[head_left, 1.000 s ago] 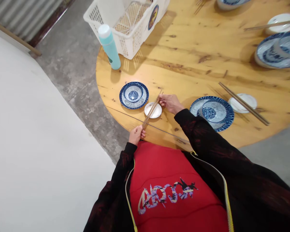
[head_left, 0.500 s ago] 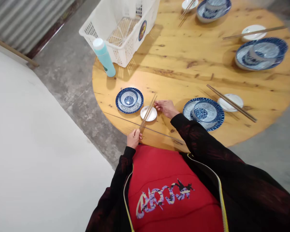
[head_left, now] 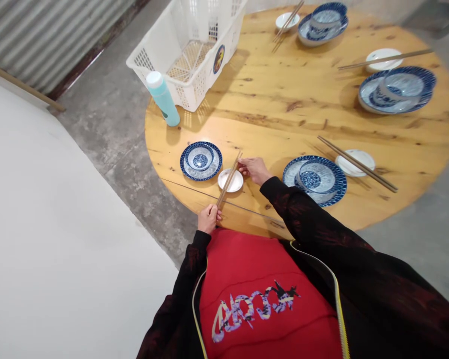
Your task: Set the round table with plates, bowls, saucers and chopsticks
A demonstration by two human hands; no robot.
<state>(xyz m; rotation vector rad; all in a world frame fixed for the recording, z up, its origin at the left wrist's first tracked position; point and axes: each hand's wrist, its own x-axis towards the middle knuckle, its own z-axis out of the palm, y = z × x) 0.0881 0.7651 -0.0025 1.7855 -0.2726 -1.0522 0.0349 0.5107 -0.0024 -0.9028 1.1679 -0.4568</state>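
Observation:
A pair of wooden chopsticks (head_left: 229, 180) lies slanted across a small white dish (head_left: 235, 184) near the table's front edge. My left hand (head_left: 208, 218) is closed on their near end. At the far end, my right hand (head_left: 254, 169) pinches the chopsticks with its fingertips, just beyond the dish. To the left of the dish sits a blue-and-white plate (head_left: 187, 172) with a small bowl (head_left: 200, 157) in it. Beside my right forearm is another blue-patterned plate (head_left: 291, 174) carrying a clear-sided bowl (head_left: 314, 177).
On the round wooden table (head_left: 262, 112) stand a white plastic basket (head_left: 189, 94) and a turquoise bottle (head_left: 164, 102) at the left. More chopsticks (head_left: 359, 164) rest across a white dish (head_left: 353, 158) at the right. Further settings with plates (head_left: 370, 97) and bowls line the far side.
The far tips of the chopsticks, slightly spread before, are now closer together, with my right fingertips at them. The view has shifted slightly; the dishes stay put.

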